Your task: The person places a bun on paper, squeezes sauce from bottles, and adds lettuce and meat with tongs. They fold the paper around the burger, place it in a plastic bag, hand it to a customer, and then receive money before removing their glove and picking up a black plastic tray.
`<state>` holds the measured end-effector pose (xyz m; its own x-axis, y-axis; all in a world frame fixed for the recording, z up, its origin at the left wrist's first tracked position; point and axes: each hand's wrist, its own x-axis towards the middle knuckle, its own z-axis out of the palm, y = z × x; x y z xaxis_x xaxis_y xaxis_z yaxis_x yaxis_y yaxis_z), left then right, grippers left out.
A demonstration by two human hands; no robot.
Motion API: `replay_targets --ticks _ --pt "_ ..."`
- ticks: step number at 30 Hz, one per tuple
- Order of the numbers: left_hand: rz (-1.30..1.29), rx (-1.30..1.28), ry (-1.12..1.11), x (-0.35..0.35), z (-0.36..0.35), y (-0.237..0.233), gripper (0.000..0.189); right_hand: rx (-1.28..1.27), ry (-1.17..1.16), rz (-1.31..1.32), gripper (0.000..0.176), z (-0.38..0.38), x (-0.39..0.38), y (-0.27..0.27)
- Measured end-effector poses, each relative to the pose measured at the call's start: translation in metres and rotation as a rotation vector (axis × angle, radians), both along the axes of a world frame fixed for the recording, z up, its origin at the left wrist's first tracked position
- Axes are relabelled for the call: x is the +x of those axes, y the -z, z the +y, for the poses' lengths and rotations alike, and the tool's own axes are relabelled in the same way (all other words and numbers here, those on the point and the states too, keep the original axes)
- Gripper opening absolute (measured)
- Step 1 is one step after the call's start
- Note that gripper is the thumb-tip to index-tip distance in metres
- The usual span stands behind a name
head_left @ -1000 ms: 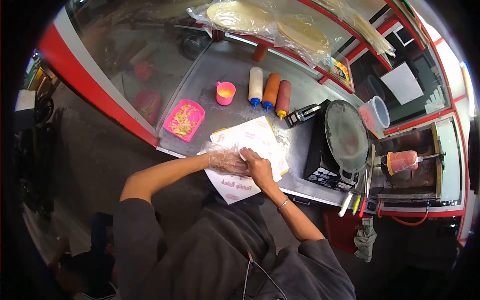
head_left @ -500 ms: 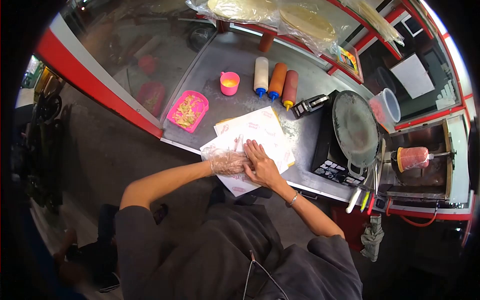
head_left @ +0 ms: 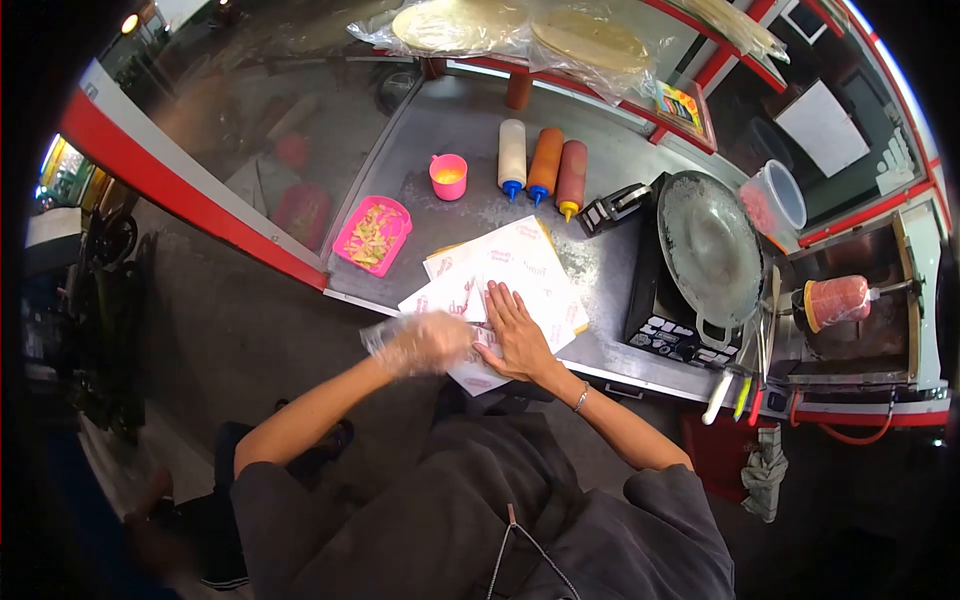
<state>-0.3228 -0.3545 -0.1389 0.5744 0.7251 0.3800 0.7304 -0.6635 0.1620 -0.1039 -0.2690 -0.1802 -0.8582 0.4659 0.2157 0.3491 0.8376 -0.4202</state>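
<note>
- Left hand (head_left: 418,342), in a clear plastic glove, has slid left off the white printed paper sheets (head_left: 515,262) to the counter edge; blurred, cannot tell its grip.
- Right hand (head_left: 515,335) bare, spread flat on the sheets, gripping nothing.
- Sheets lie on grey steel counter (head_left: 450,120), between pink fries tray (head_left: 372,235) and black round griddle (head_left: 712,250).

**What we saw worn**

We saw a dark grey short-sleeved shirt (head_left: 440,510), loose and creased, with a thin cord (head_left: 508,548) hanging down its front. The left hand (head_left: 425,342) wore a clear, crinkled plastic glove (head_left: 388,340); the right hand (head_left: 515,335) was bare, with a slim metal bracelet (head_left: 580,398) at its wrist.
</note>
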Motion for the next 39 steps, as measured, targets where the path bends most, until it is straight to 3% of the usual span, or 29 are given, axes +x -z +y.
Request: replay_targets --ticks 2,3,6,7,9,10,13,15,18,22,24,26,27,28,30,31,33,39 --pt "-0.163 -0.063 -0.300 -0.008 0.036 0.007 0.035 0.035 0.011 -0.026 0.088 -0.002 -0.001 0.003" --pt "-0.187 -0.107 -0.309 -0.012 0.060 0.002 0.039 0.078 0.018 -0.059 0.087 -0.003 -0.001 0.005" --pt "0.026 -0.191 -0.128 -0.019 0.096 0.007 0.031 0.100 0.043 -0.028 0.087 -0.003 -0.002 0.011" --pt "0.022 -0.188 -0.122 -0.015 0.100 0.009 0.031 0.071 0.046 0.006 0.086 -0.002 -0.001 0.012" --pt "0.429 -0.259 -0.205 -0.010 0.104 0.011 0.021 0.089 0.051 0.009 0.085 0.000 0.000 0.016" --pt "0.434 -0.262 -0.203 -0.011 0.102 0.011 0.021 0.104 0.050 0.016 0.085 -0.001 -0.001 0.020" --pt "0.430 -0.109 -0.087 -0.023 0.090 0.019 0.013 0.129 0.076 0.059 0.083 -0.001 -0.004 0.025" --pt "0.278 0.209 -0.121 -0.028 0.077 0.037 0.011 0.117 0.074 0.071 0.080 -0.001 -0.002 0.024" --pt "0.175 0.235 -0.144 -0.029 0.068 0.046 0.011 0.086 0.076 0.103 0.078 -0.001 -0.004 0.025" --pt "0.299 0.240 -0.181 -0.041 0.063 0.048 0.009 0.044 0.084 0.128 0.077 -0.002 -0.001 0.023" --pt "0.271 0.165 -0.162 -0.047 0.069 0.036 0.011 0.052 0.065 0.143 0.075 0.001 0.002 0.023" --pt "-0.124 -0.203 -0.397 -0.031 0.080 -0.001 0.017 0.057 0.056 0.165 0.074 0.003 0.002 0.025" --pt "-0.179 -0.328 -0.423 -0.024 0.092 -0.010 0.031 0.069 0.058 0.177 0.072 0.004 0.002 0.027" --pt "-0.175 -0.329 -0.421 -0.021 0.106 -0.004 0.031 0.083 0.059 0.187 0.070 0.005 0.003 0.029" --pt "-0.168 -0.761 -0.241 -0.014 0.136 0.010 0.048 0.093 0.067 0.203 0.069 0.006 0.003 0.030" --pt "-0.169 -0.755 -0.237 -0.010 0.148 0.022 0.048 0.096 0.062 0.188 0.070 0.006 0.003 0.029" --pt "0.106 -1.019 -0.187 -0.003 0.170 0.036 0.062 0.117 0.057 0.172 0.071 0.006 0.003 0.028" --pt "0.153 -1.276 0.003 -0.005 0.187 0.034 0.067 0.194 0.057 0.063 0.063 -0.001 0.005 0.027"
